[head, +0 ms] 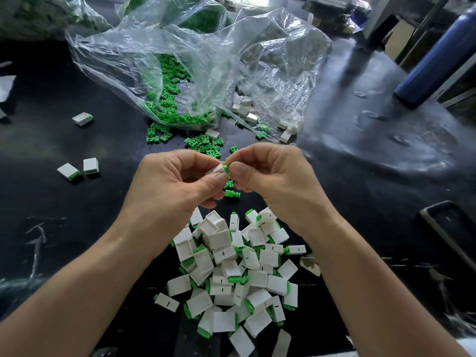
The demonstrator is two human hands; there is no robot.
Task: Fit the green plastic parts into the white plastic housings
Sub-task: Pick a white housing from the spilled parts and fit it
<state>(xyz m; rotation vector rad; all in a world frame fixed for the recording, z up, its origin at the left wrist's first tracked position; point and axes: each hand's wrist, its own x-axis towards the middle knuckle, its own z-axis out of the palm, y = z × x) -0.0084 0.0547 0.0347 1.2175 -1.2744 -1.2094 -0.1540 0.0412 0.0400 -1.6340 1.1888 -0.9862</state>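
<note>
dark, scuffed tabletop (64,228) lies under everything. above it, the left hand (175,181) pinches a small white housing (217,169) between thumb and forefinger, while the right hand (270,173) pinches a green part (226,168) at its open end, seemingly only partly seated. just below the wrists sits a heap of finished pieces (239,274), boxy matt white shells with green caps showing. farther out, a crinkled clear bag (206,60) spills many loose green parts (164,104) and bare housings (244,109), so plenty looks left.
</note>
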